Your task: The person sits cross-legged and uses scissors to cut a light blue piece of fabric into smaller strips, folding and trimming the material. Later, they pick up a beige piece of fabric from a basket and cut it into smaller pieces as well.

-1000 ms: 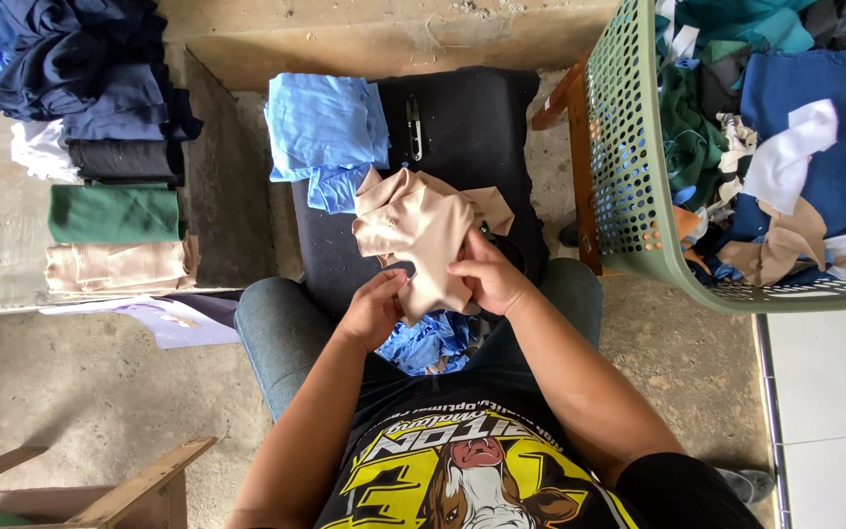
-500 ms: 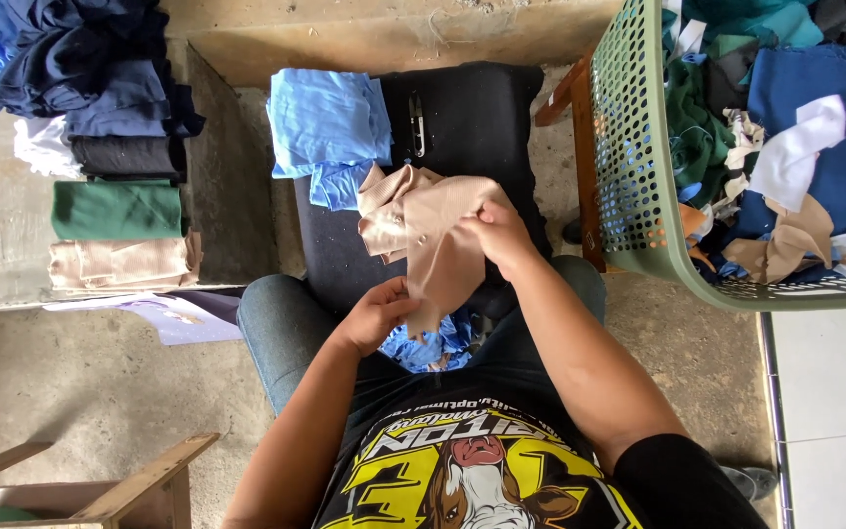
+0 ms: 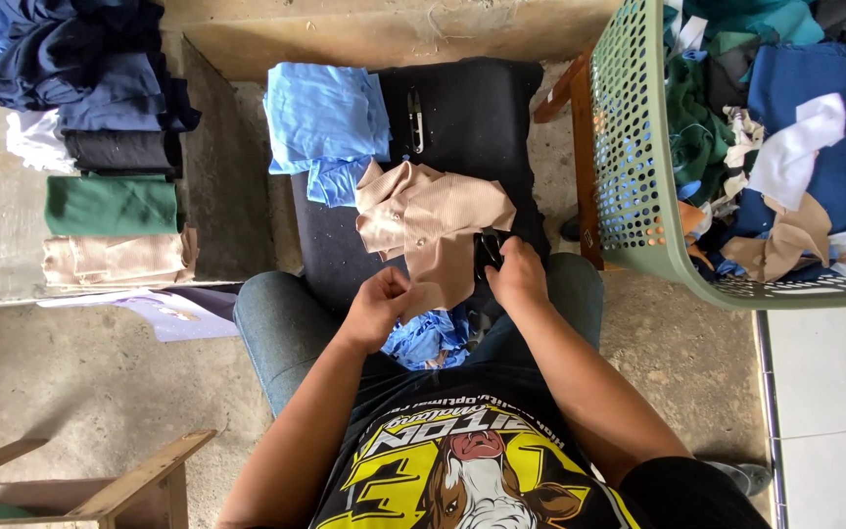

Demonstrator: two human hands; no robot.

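Seated, the person bends both forearms inward over the lap. The left hand [image 3: 379, 299] has its fingers curled, pinching the lower edge of the beige cloth [image 3: 433, 220] near the knees. The right hand [image 3: 513, 272] sits just beside it, closed around a small dark tool [image 3: 489, 250] pressed against the same cloth; what kind of tool it is I cannot tell.

The cloth lies on a black cushion [image 3: 462, 127] in front of the knees, its lower tail drooping toward the lap. A folded light blue cloth [image 3: 325, 122] touches its upper left edge, and small metal snips [image 3: 416, 120] lie on the cushion just above. Crumpled blue scraps [image 3: 433, 338] sit between the thighs, below both hands. To the right stands a green perforated basket [image 3: 629, 147] heaped with mixed fabric, and to the left a ledge carries stacks of folded cloth [image 3: 110, 147].

The beige piece is rumpled and creased, ribbed in texture, wide at the top and narrowing to the strip held by the hands
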